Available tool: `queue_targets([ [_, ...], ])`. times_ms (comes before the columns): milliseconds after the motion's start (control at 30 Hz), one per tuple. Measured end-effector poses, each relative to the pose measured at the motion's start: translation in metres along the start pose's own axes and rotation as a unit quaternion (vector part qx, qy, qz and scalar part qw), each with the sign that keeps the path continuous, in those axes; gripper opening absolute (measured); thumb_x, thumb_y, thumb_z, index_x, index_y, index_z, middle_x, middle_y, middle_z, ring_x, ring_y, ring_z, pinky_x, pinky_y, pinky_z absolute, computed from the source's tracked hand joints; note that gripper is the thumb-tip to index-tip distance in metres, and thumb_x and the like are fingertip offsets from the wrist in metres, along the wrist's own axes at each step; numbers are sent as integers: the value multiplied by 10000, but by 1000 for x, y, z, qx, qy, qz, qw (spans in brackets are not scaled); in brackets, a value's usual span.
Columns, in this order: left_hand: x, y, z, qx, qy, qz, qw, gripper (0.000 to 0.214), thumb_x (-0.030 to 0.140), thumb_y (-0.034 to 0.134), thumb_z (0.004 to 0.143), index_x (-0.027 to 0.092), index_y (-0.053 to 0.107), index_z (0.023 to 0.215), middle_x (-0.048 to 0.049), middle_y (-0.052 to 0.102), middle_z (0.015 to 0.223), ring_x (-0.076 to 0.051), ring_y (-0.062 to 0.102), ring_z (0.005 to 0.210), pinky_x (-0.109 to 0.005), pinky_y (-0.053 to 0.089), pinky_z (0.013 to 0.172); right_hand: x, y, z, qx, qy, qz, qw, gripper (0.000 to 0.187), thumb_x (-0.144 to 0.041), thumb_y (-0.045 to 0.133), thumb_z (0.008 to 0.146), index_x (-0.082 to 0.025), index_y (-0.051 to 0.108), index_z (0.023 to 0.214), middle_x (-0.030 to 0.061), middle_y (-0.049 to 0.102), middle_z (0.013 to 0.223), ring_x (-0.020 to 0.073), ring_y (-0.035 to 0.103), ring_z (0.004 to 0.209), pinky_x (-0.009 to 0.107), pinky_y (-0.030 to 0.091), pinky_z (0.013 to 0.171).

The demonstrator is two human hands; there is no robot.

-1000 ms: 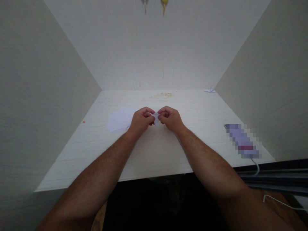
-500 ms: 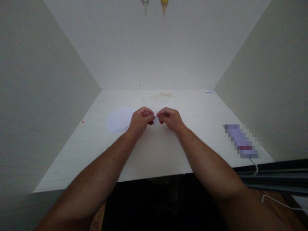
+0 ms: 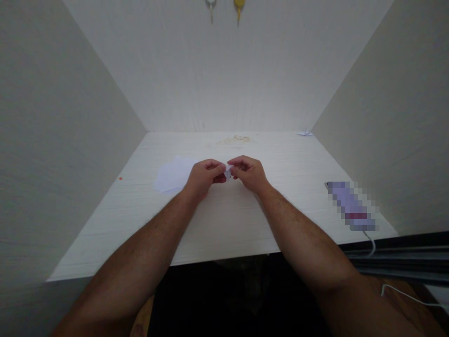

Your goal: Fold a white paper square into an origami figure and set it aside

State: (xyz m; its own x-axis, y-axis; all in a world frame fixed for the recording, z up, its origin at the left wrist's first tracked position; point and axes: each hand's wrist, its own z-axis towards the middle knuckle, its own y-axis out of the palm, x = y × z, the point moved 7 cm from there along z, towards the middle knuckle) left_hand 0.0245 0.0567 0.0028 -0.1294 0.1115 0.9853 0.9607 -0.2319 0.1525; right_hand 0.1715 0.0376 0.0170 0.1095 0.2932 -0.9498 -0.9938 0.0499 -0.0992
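Both hands meet over the middle of the white desk [image 3: 224,224]. My left hand [image 3: 202,177] and my right hand [image 3: 248,173] each pinch a small folded piece of white paper [image 3: 228,171] between fingertips, just above the desk surface. Most of that paper is hidden by the fingers. A stack of white paper sheets [image 3: 172,175] lies flat on the desk just left of my left hand.
A phone [image 3: 351,205] with a white cable [image 3: 372,243] lies near the desk's right front edge. A small folded paper figure [image 3: 305,133] sits in the far right corner. Walls close in the desk on three sides. Two small items [image 3: 239,5] hang on the back wall.
The hands stay together on the small paper, with only slight finger shifts. The paper piece shows a little more between the fingertips now.
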Motion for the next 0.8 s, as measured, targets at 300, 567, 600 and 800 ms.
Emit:
queue_targets([
  [300, 9, -2, 0, 18, 74, 52, 996, 300, 325, 860, 582, 129, 722, 763, -56, 725, 717, -137, 657, 642, -312, 561, 702, 5, -4, 1, 18, 48, 1, 999, 205, -352, 703, 734, -150, 673, 756, 3, 658, 589, 97, 586, 505, 227, 484, 495],
  [567, 8, -4, 1, 19, 69, 58, 996, 259, 303, 847, 601, 131, 720, 746, -62, 729, 714, -150, 669, 648, -322, 567, 709, 5, -2, 0, 5, 43, -6, 999, 164, -310, 704, 727, -155, 693, 777, 8, 674, 608, 103, 604, 539, 231, 490, 522],
  [600, 8, -4, 1, 20, 68, 60, 996, 250, 297, 842, 607, 129, 718, 744, -64, 728, 712, -151, 669, 647, -324, 567, 709, 5, -2, 0, 6, 43, -7, 999, 154, -302, 700, 727, -156, 690, 773, 7, 671, 604, 103, 605, 540, 231, 489, 523],
  [800, 8, -3, 0, 26, 67, 76, 995, 225, 291, 821, 628, 126, 708, 732, -56, 712, 686, -141, 656, 615, -311, 562, 680, 3, 0, -1, 5, 37, -24, 999, 123, -282, 662, 747, -159, 665, 756, 0, 659, 591, 99, 594, 533, 222, 466, 513],
])
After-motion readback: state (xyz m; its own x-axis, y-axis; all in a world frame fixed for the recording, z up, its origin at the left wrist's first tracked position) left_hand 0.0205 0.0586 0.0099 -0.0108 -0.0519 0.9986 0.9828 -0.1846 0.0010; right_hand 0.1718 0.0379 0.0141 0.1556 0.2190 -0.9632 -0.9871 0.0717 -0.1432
